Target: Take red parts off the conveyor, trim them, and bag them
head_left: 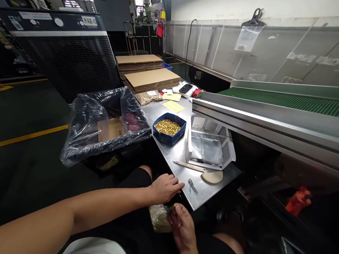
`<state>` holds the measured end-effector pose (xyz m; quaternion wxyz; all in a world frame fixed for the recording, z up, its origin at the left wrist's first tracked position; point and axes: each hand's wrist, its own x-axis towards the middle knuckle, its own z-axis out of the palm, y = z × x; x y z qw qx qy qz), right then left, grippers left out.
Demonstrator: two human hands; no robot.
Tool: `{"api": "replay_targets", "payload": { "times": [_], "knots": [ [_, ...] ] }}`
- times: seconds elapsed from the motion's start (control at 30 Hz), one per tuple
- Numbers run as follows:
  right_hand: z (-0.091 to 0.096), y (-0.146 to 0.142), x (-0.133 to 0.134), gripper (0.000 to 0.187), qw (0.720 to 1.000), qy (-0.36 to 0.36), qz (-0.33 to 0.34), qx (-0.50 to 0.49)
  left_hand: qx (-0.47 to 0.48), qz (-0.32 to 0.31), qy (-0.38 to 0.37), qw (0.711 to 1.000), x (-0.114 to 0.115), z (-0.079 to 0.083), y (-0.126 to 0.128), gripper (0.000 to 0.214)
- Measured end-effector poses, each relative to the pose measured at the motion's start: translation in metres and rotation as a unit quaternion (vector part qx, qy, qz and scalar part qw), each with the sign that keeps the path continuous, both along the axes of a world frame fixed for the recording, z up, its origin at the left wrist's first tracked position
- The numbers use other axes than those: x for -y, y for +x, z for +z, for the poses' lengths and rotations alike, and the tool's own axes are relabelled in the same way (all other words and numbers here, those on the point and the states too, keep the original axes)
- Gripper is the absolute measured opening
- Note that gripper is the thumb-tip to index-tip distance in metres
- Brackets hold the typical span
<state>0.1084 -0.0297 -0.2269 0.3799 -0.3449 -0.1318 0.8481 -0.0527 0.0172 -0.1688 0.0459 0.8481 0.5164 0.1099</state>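
My right hand is closed on a small clear bag of gold-coloured parts, held in my lap just below the steel table's near corner. My left hand rests curled at the table's front edge, fingers bent, next to small metal tweezers; I cannot make out anything in it. A blue tray of gold parts sits further up the table. A white open box holding a clear bag stands to its right, with a wooden paddle in front of it.
A bin lined with a black plastic bag stands left of the table. Stacked cardboard sheets, yellow notes and a phone lie at the far end. A green conveyor runs along the right. A large machine stands behind the bin.
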Motion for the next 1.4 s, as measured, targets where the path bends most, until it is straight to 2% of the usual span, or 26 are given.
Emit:
{"api": "replay_targets", "payload": {
  "times": [0.2,0.47,0.6,0.63,0.8,1.1,1.17,1.27,1.4],
  "knots": [
    [0.000,0.000,0.000,0.038,1.000,0.000,0.004,0.002,0.013,-0.003,0.009,1.000,-0.001,-0.007,-0.011,0.026],
    [-0.002,0.001,0.001,0.040,1.000,-0.008,0.010,0.020,0.039,0.111,-0.025,0.993,0.005,-0.013,-0.017,0.022],
    [-0.002,0.000,0.001,0.039,1.000,-0.006,0.014,0.023,0.051,0.138,-0.031,0.989,0.005,-0.006,-0.020,0.009],
    [-0.002,0.000,0.001,0.039,1.000,-0.004,0.015,0.023,0.054,0.139,-0.029,0.988,0.004,-0.003,-0.020,0.013],
    [-0.003,-0.001,0.001,0.040,1.000,0.003,0.016,0.019,0.039,0.116,-0.023,0.992,-0.009,0.012,-0.013,0.025],
    [-0.004,-0.001,0.000,0.041,1.000,0.006,0.009,0.020,-0.071,0.023,-0.046,0.996,-0.071,0.024,0.016,0.045],
    [-0.004,0.000,0.000,0.041,1.000,0.005,0.006,0.021,-0.089,0.006,-0.052,0.995,-0.080,0.025,0.021,0.043],
    [-0.002,-0.001,-0.001,0.042,1.000,0.004,0.003,0.022,-0.104,-0.014,-0.052,0.993,-0.083,0.026,0.023,0.037],
    [0.002,-0.001,-0.001,0.043,1.000,0.008,0.004,0.018,-0.106,-0.017,-0.042,0.993,-0.071,0.026,0.013,0.036]
  ]
}}
